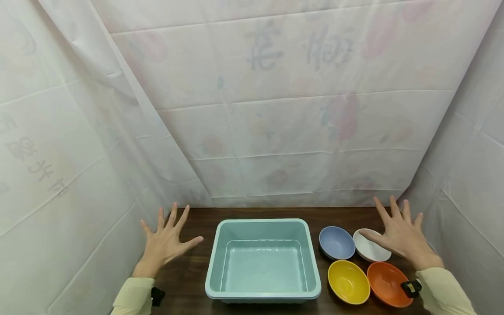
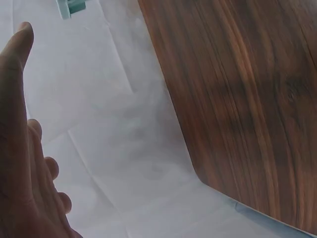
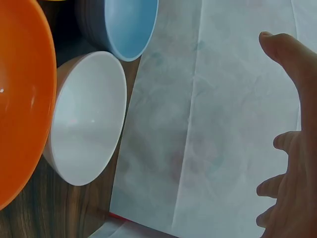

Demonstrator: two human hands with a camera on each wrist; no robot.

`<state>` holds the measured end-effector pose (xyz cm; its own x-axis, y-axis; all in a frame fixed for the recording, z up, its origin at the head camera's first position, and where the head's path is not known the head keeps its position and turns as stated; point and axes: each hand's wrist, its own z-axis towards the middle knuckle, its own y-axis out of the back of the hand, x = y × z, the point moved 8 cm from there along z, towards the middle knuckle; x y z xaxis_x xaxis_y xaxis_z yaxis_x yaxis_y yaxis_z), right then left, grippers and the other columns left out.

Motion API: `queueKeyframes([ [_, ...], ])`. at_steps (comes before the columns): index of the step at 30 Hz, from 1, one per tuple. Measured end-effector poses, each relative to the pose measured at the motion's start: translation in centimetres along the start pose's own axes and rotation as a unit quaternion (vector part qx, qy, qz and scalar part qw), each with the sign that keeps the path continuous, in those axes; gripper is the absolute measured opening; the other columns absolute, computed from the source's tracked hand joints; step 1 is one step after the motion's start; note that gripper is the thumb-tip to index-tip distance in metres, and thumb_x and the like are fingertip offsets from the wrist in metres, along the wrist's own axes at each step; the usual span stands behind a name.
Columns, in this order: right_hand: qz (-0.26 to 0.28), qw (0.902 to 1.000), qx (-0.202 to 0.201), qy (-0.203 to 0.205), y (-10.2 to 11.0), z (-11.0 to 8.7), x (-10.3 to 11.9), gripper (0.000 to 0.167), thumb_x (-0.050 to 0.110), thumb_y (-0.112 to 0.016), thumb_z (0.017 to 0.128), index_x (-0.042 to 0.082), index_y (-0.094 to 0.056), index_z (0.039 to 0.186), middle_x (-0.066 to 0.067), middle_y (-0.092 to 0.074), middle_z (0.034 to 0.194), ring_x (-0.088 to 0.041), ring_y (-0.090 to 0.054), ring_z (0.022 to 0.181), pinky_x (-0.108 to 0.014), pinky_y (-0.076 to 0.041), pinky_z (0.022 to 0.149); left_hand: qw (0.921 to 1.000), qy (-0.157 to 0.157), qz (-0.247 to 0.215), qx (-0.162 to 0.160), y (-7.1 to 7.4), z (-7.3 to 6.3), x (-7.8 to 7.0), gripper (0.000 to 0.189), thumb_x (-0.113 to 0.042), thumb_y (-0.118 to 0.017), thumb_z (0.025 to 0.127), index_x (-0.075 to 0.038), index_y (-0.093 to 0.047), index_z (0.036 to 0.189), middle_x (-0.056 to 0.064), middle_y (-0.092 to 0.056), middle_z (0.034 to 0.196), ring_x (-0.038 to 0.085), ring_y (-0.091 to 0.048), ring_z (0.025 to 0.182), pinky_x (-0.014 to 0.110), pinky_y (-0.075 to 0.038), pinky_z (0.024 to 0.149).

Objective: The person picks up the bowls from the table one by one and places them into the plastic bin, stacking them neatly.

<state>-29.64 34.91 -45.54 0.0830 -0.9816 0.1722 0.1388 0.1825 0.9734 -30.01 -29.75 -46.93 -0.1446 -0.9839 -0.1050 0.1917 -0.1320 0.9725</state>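
My left hand [image 1: 165, 240] hovers with spread fingers on the left, apart from a pale green rectangular basin [image 1: 263, 295]. In the left wrist view, that hand [image 2: 29, 163] holds nothing. My right hand [image 1: 403, 236] is also spread out, above the bowls at the right, and holds nothing. Nearest it is a white bowl [image 1: 370, 251], partly covered by the thumb in the head view. Beside that sit a blue bowl [image 1: 336, 243], a yellow bowl [image 1: 348, 282] and an orange bowl [image 1: 387, 284]. The insides of the basin and bowls show nothing in them.
The dark wood table [image 1: 185, 302] carries the basin at its middle and the bowls in two rows at the right. Pale printed sheets [image 1: 295, 131] hang behind it and along both sides. A rounded table corner shows in the left wrist view.
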Motion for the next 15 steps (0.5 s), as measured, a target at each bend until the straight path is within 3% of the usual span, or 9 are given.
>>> queueKeyframes([
  [15, 0.003, 0.9998, -0.008, 0.019, 0.4, 0.3, 1.8, 0.120, 0.081, -0.062, 0.082, 0.017, -0.007, 0.167, -0.042, -0.008, 0.163, -0.073, 0.000, 0.143, -0.093, 0.000, 0.099, 0.9994, -0.024, -0.015, -0.019, -0.2, -0.6, -3.5, 0.104, -0.082, -0.055, 0.086, -0.041, -0.001, 0.165, 0.007, 0.002, 0.175, 0.057, -0.001, 0.154, 0.091, 0.009, 0.101],
])
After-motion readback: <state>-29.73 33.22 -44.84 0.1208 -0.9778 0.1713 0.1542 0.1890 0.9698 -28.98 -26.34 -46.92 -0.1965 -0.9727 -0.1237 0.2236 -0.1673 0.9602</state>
